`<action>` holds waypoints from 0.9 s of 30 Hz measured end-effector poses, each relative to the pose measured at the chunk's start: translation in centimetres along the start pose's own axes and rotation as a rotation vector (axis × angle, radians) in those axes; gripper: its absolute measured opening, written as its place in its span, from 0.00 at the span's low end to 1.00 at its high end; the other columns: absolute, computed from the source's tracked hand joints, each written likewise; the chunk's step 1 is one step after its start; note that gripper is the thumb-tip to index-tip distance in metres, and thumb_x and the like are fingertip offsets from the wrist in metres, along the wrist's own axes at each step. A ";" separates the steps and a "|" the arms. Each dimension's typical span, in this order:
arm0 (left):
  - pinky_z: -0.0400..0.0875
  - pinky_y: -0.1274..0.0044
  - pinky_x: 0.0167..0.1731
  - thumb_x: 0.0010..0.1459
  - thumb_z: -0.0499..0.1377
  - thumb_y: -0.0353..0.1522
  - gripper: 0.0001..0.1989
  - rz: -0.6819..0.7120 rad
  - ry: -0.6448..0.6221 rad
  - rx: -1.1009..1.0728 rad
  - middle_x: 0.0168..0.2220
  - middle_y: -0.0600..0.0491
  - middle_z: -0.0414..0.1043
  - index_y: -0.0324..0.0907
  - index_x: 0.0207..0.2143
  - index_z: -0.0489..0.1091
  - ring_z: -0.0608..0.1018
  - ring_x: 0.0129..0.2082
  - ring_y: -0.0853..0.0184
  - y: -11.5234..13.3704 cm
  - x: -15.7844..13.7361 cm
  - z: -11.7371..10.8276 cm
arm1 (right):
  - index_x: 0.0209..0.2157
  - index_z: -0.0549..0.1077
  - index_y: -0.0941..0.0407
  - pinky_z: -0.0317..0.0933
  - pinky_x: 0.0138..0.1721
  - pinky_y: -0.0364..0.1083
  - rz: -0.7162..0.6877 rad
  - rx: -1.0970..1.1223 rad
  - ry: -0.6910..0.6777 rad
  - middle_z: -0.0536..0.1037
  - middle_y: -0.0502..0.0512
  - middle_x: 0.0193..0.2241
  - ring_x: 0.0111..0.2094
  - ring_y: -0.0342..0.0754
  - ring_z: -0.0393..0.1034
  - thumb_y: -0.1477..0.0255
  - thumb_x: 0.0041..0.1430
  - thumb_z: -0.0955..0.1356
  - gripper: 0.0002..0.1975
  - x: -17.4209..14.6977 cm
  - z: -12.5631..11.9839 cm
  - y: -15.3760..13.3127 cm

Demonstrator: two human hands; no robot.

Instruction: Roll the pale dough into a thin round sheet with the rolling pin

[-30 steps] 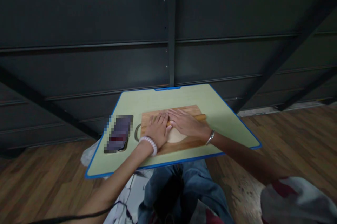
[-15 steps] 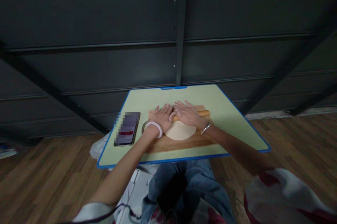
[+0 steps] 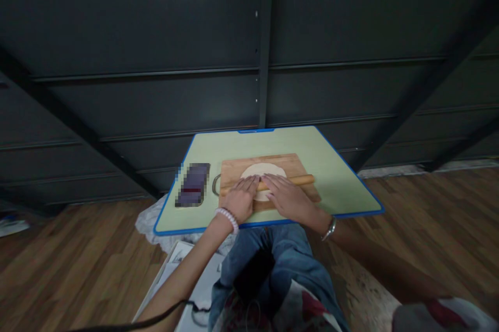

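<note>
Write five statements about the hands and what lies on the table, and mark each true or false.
1. The left hand and right hand both lie on the rolling pin. True.
2. The dough lies on the wooden board. True.
3. The phone lies on the wooden board. False: it lies on the table, left of the board.
4. The table's rim is red. False: it is blue.
5. A pale beaded bracelet circles the left wrist. True.
</note>
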State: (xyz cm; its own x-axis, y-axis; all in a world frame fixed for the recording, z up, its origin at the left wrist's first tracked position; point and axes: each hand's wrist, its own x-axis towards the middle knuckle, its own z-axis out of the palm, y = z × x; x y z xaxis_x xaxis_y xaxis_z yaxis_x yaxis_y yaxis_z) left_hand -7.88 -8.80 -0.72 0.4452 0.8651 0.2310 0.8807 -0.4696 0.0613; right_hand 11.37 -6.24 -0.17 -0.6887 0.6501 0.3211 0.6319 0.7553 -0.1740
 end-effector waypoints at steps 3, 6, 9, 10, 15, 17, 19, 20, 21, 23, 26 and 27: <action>0.59 0.68 0.57 0.60 0.46 0.26 0.27 0.021 0.058 0.006 0.60 0.44 0.61 0.35 0.63 0.52 0.65 0.59 0.63 0.9 -1.8 0.3 | 0.60 0.60 0.63 0.54 0.60 0.55 -0.013 -0.029 -0.005 0.64 0.65 0.59 0.60 0.52 0.57 0.75 0.63 0.58 0.24 -1.4 -0.4 -0.7; 0.57 0.67 0.58 0.63 0.46 0.30 0.26 -0.014 0.105 0.019 0.62 0.47 0.59 0.38 0.63 0.51 0.61 0.61 0.62 2.3 -3.2 0.6 | 0.61 0.59 0.65 0.53 0.61 0.54 -0.047 -0.063 -0.005 0.62 0.65 0.61 0.62 0.51 0.53 0.77 0.62 0.58 0.25 -2.7 -0.6 -1.3; 0.51 0.65 0.61 0.63 0.47 0.34 0.27 -0.057 0.137 0.040 0.63 0.46 0.56 0.36 0.63 0.51 0.58 0.63 0.61 3.6 -3.9 0.8 | 0.61 0.58 0.66 0.51 0.62 0.53 -0.059 -0.087 -0.009 0.60 0.65 0.62 0.63 0.50 0.50 0.78 0.63 0.56 0.25 -3.5 -0.7 -1.6; 0.51 0.65 0.61 0.63 0.47 0.34 0.27 -0.068 0.142 0.045 0.64 0.46 0.55 0.36 0.63 0.51 0.57 0.63 0.61 4.0 -4.0 0.8 | 0.61 0.58 0.67 0.50 0.63 0.54 -0.061 -0.094 -0.014 0.59 0.65 0.62 0.64 0.50 0.49 0.79 0.63 0.55 0.25 -3.6 -0.6 -1.6; 0.52 0.65 0.61 0.65 0.42 0.35 0.24 -0.188 0.142 0.043 0.61 0.46 0.60 0.36 0.61 0.56 0.60 0.62 0.61 4.6 -2.1 0.9 | 0.60 0.59 0.66 0.50 0.63 0.54 -0.040 -0.093 -0.022 0.61 0.65 0.61 0.63 0.50 0.51 0.80 0.62 0.54 0.25 -2.7 -0.2 -0.8; 0.53 0.65 0.60 0.66 0.41 0.35 0.24 -0.254 0.136 0.052 0.61 0.45 0.61 0.36 0.60 0.57 0.61 0.61 0.60 4.3 -0.6 1.0 | 0.60 0.60 0.67 0.50 0.62 0.53 -0.035 -0.101 -0.010 0.62 0.66 0.60 0.62 0.50 0.53 0.78 0.63 0.54 0.25 -1.7 0.2 -0.1; 0.54 0.64 0.60 0.66 0.41 0.36 0.25 -0.295 0.128 0.076 0.61 0.43 0.59 0.35 0.61 0.57 0.60 0.62 0.59 3.8 1.2 1.1 | 0.59 0.60 0.69 0.49 0.63 0.53 -0.037 -0.120 0.016 0.62 0.68 0.60 0.62 0.51 0.53 0.76 0.64 0.53 0.24 -0.3 0.5 0.7; 0.54 0.64 0.60 0.66 0.42 0.37 0.25 -0.301 0.124 0.088 0.62 0.43 0.58 0.34 0.61 0.57 0.59 0.62 0.58 3.3 2.2 1.1 | 0.59 0.60 0.69 0.48 0.63 0.53 -0.033 -0.130 0.031 0.62 0.68 0.60 0.62 0.51 0.53 0.75 0.65 0.53 0.24 0.5 0.7 1.1; 0.53 0.64 0.60 0.66 0.42 0.37 0.25 -0.303 0.117 0.096 0.62 0.42 0.58 0.34 0.61 0.57 0.59 0.63 0.57 2.8 3.1 1.2 | 0.59 0.60 0.70 0.48 0.63 0.53 -0.026 -0.139 0.043 0.62 0.69 0.60 0.62 0.51 0.53 0.74 0.66 0.53 0.24 1.3 0.9 1.5; 0.53 0.63 0.60 0.66 0.42 0.36 0.24 -0.308 0.085 0.092 0.62 0.42 0.57 0.35 0.60 0.59 0.58 0.63 0.56 1.6 4.9 1.2 | 0.58 0.62 0.70 0.47 0.63 0.52 0.003 -0.154 0.046 0.63 0.69 0.59 0.62 0.50 0.54 0.73 0.66 0.53 0.24 3.1 1.2 2.3; 0.57 0.63 0.58 0.66 0.43 0.35 0.21 -0.331 0.005 0.035 0.62 0.41 0.58 0.36 0.56 0.64 0.58 0.63 0.56 -0.7 7.6 1.2 | 0.57 0.64 0.68 0.48 0.62 0.52 0.057 -0.173 0.008 0.65 0.65 0.58 0.61 0.50 0.56 0.74 0.66 0.52 0.24 5.9 1.6 3.7; 0.59 0.63 0.57 0.66 0.44 0.35 0.20 -0.344 -0.009 0.008 0.60 0.41 0.60 0.37 0.54 0.65 0.61 0.61 0.57 -1.4 8.5 1.3 | 0.57 0.64 0.67 0.48 0.62 0.52 0.072 -0.177 -0.009 0.65 0.64 0.58 0.61 0.51 0.56 0.74 0.66 0.52 0.24 6.7 1.8 4.3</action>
State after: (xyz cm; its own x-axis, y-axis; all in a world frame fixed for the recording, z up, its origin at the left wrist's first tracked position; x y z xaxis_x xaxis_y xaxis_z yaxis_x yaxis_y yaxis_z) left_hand -5.13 -0.56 -0.07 0.1228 0.9741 0.1900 0.9809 -0.1483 0.1263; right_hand 8.80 1.52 -0.42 -0.6422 0.7033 0.3050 0.7318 0.6809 -0.0292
